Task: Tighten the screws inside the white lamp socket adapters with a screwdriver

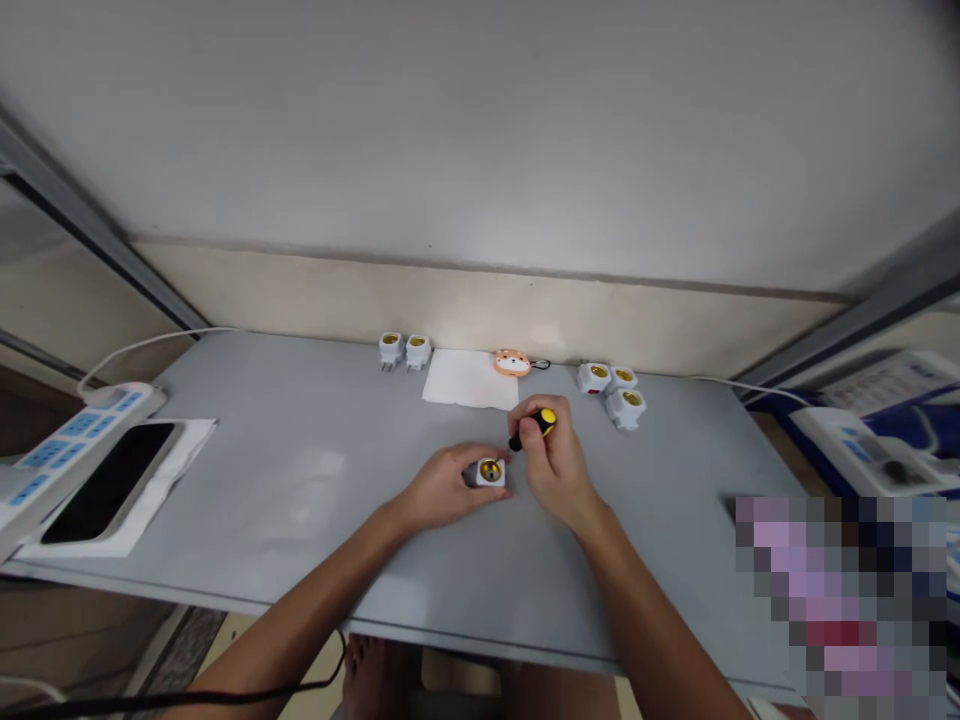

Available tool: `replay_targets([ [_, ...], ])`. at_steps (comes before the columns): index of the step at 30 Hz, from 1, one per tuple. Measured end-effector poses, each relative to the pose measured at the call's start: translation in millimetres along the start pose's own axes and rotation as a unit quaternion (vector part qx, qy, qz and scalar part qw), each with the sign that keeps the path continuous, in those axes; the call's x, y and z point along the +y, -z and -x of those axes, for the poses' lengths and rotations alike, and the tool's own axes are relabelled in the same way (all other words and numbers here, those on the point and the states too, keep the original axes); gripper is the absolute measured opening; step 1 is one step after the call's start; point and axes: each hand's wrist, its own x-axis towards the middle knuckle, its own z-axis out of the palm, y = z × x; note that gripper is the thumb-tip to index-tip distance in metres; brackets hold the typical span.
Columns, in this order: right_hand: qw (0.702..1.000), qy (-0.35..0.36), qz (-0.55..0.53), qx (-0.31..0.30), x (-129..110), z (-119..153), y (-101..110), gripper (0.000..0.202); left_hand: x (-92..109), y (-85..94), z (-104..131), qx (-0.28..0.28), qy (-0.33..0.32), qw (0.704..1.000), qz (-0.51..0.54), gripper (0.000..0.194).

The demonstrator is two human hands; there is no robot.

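In the head view, my left hand point(444, 488) is closed around a small white lamp-socket plug point(490, 474), whose gold-coloured round opening faces up and towards me. My right hand point(550, 462) grips a black and yellow screwdriver handle point(537, 427) just right of that socket, its yellow end pointing up and to the right. The screwdriver's tip is near the socket's opening; whether it touches cannot be made out. Behind my hands lies a white paper sheet point(466, 379) with an orange animal-face object point(511, 362) at its right corner.
Two similar sockets point(405, 350) stand at the back left, and several more point(610, 390) at the back right. A phone point(112, 482) lies on paper beside a white power strip point(79, 436) at the far left. Another power strip point(874, 448) is at the right.
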Motion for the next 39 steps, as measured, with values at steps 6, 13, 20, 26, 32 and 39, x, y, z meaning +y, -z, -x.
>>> replay_targets([
  [6, 0.998, 0.032, -0.047, -0.011, -16, -7, -1, 0.03, -1, -0.4, 0, -0.002, -0.003, 1.0, 0.016, 0.034],
  [13, 0.959, -0.042, -0.277, -0.033, -18, -9, -11, 0.014, -3, -2.2, 0, 0.012, 0.014, 1.0, 0.02, 0.041],
  [20, 0.928, -0.086, -0.362, 0.0, -21, -11, -23, 0.031, -4, -2.6, -1, 0.01, 0.023, 0.999, 0.029, 0.044],
  [26, 0.93, -0.104, -0.353, 0.013, -23, -17, -15, 0.029, -3, -1.4, -1, 0.004, 0.035, 0.999, 0.037, 0.043],
  [32, 0.917, -0.124, -0.378, -0.026, -24, -18, -17, 0.04, -6, -2.9, 0, 0.012, 0.026, 0.999, 0.031, 0.044],
  [39, 0.924, -0.11, -0.365, -0.008, -26, -16, -20, 0.033, -6, -3.1, 0, 0.009, 0.02, 0.999, 0.03, 0.043],
])
